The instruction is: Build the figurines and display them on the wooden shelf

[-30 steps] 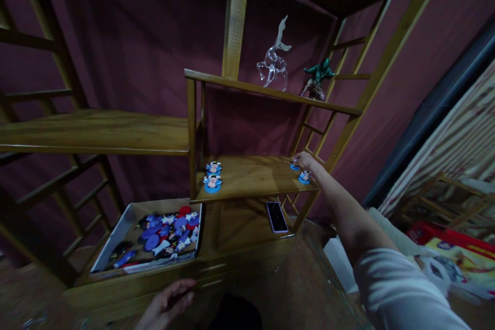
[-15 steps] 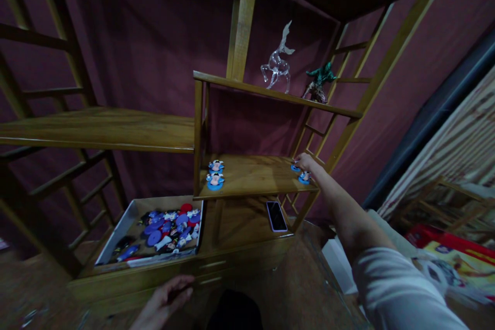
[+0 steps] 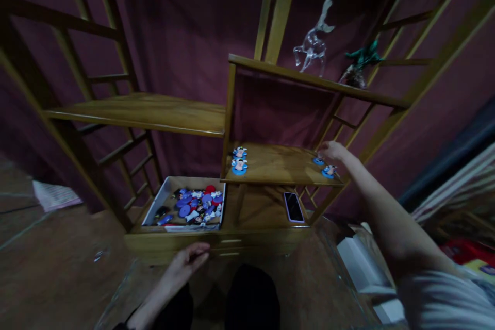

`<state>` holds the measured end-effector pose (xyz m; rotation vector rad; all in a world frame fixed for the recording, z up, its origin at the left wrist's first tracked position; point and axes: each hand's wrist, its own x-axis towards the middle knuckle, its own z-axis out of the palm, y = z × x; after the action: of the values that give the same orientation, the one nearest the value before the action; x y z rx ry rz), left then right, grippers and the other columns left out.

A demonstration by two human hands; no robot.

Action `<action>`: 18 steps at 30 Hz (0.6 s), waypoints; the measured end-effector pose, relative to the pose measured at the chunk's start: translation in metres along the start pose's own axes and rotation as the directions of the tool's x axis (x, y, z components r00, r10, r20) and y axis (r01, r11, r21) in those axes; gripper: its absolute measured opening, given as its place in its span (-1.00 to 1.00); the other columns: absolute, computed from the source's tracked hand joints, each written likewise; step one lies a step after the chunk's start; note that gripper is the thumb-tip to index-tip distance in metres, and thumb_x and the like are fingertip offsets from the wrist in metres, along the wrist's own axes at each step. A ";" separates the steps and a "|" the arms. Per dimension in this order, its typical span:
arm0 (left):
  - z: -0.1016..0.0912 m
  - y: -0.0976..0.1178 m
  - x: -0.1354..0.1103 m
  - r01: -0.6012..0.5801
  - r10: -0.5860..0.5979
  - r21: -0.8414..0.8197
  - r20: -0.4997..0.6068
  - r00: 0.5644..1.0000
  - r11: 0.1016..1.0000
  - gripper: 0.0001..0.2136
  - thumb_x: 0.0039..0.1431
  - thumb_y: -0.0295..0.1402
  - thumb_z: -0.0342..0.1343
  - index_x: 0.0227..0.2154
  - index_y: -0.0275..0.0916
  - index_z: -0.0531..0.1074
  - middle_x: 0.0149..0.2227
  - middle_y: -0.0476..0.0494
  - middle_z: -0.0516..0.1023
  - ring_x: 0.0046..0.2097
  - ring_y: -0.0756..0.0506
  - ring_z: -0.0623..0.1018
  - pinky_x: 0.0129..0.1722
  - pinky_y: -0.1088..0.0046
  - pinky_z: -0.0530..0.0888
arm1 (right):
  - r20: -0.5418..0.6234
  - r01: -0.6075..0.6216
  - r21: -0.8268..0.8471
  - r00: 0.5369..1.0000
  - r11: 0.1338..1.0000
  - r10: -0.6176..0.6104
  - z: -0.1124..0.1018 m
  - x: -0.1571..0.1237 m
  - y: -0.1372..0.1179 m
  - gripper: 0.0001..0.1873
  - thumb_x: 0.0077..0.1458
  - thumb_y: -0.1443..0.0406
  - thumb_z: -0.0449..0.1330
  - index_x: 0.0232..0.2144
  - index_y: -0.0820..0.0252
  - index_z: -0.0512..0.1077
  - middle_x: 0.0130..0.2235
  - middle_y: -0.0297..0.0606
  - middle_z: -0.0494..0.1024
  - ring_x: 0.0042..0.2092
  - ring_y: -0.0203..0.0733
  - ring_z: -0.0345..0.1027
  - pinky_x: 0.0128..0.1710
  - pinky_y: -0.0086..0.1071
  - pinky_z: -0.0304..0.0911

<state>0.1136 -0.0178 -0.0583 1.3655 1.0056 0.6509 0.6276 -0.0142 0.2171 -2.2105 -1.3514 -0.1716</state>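
Observation:
My right hand (image 3: 331, 151) reaches to the back right of the middle shelf (image 3: 279, 162). Its fingers are closed at the top of a small figurine on a blue round base (image 3: 318, 160), which stands on the wood and is partly hidden by the fingers. Just in front of it is another figurine with a blue base (image 3: 329, 171). At the shelf's left end, two similar figurines stand one behind the other, the front figurine (image 3: 239, 166) and the back figurine (image 3: 240, 152). Low in front of the cabinet, my left hand (image 3: 188, 263) hangs with loosely bent fingers, holding nothing.
An open cardboard box (image 3: 157, 210) holds several jumbled figurines and purple and red discs. A phone (image 3: 294, 207) lies on the cabinet's lower surface. Above stand a clear glass horse (image 3: 314, 47) and a green-and-brown statuette (image 3: 361, 64). White boxes (image 3: 361, 263) are on the floor at right.
The view has shifted, so the cabinet sits further right and slightly higher. My right hand stays at the same back figurine. My left hand still hovers before the cabinet, more of its forearm showing.

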 end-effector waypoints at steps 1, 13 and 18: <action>-0.005 0.001 -0.001 0.007 -0.008 -0.044 -0.020 1.000 0.999 -0.58 -0.26 -0.14 0.27 -0.31 -0.28 0.46 -0.43 -0.11 0.52 -0.36 -0.09 0.48 -0.36 0.42 0.40 | 0.011 0.006 0.007 1.000 1.000 -0.006 -0.007 -0.008 -0.007 -0.92 -0.16 0.38 0.31 -0.51 0.23 0.47 -0.45 -0.11 0.52 -0.35 -0.14 0.40 -0.22 -0.20 0.26; -0.055 0.085 0.063 -0.157 -0.046 -0.524 -0.354 0.934 0.837 -0.79 -0.13 -0.47 0.21 -0.35 -0.36 0.46 -0.39 -0.21 0.56 -0.37 -0.04 0.54 -0.38 0.50 0.44 | 0.496 -0.257 0.769 0.818 0.585 -0.292 0.163 -0.239 -0.153 -0.73 0.00 0.11 0.13 -0.28 0.09 0.47 -0.28 -0.23 0.54 -0.31 -0.21 0.39 -0.31 -0.31 0.33; -0.064 0.075 0.106 -0.164 -0.121 -0.608 -0.399 0.909 0.777 -0.86 -0.10 -0.57 0.15 -0.39 -0.36 0.45 -0.46 -0.17 0.54 -0.45 0.01 0.53 -0.47 0.57 0.43 | 0.495 -0.174 0.677 0.827 0.715 -0.268 0.291 -0.231 -0.202 -0.78 0.03 0.21 0.07 -0.33 0.13 0.47 -0.33 -0.30 0.54 -0.32 -0.23 0.39 -0.34 -0.37 0.30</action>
<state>0.1188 0.1152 -0.0012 0.6395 0.9722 1.2159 0.2932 0.0219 -0.0397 -1.5809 -1.4315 0.9279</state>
